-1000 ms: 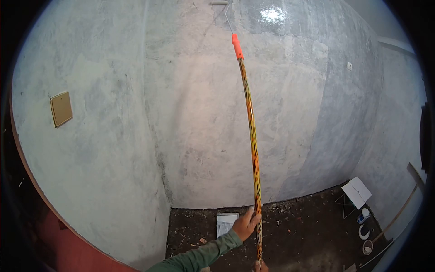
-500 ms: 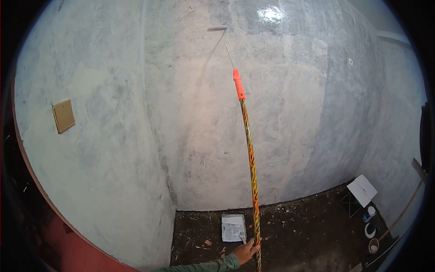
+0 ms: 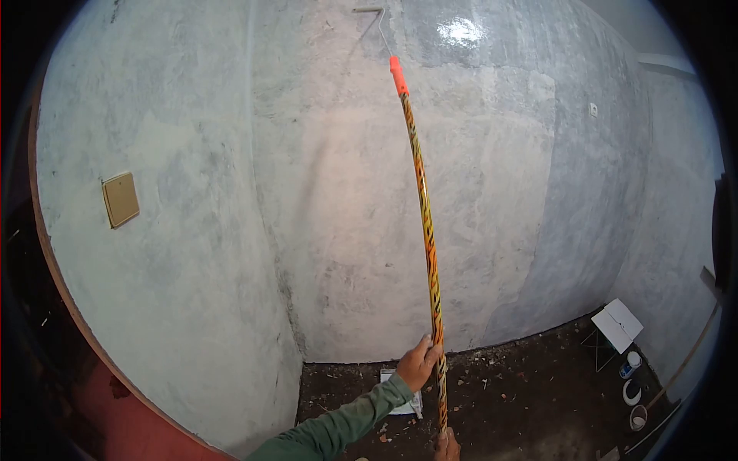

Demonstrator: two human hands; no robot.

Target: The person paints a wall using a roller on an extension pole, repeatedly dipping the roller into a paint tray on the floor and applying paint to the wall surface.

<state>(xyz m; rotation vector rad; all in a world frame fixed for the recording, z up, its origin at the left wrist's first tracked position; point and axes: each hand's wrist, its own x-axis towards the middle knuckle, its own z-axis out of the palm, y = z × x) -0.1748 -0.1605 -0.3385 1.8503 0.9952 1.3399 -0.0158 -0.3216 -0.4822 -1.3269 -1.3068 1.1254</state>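
My left hand (image 3: 418, 364), in a green sleeve, is closed round the lower part of a long tiger-striped pole (image 3: 427, 230). Lower down, at the bottom edge of the view, my right hand (image 3: 447, 446) grips the same pole near its visible end. An orange handle (image 3: 397, 75) sits at the pole's top and carries a thin wire frame with a paint roller (image 3: 367, 10). The roller lies against the upper part of the patchy grey-white wall (image 3: 361, 200). Behind my left forearm, a paint tray (image 3: 405, 406) on the floor is partly hidden.
A tan switch plate (image 3: 121, 200) is on the left wall, and a white socket (image 3: 593, 110) on the far wall. At the right stand a small white-topped folding table (image 3: 617, 324), a blue-white container (image 3: 630, 365) and a bucket (image 3: 638, 417). Debris litters the dark floor (image 3: 523, 399).
The roller and pole have moved up the wall. My left hand has risen with the pole, and my right hand has come into view at the bottom.
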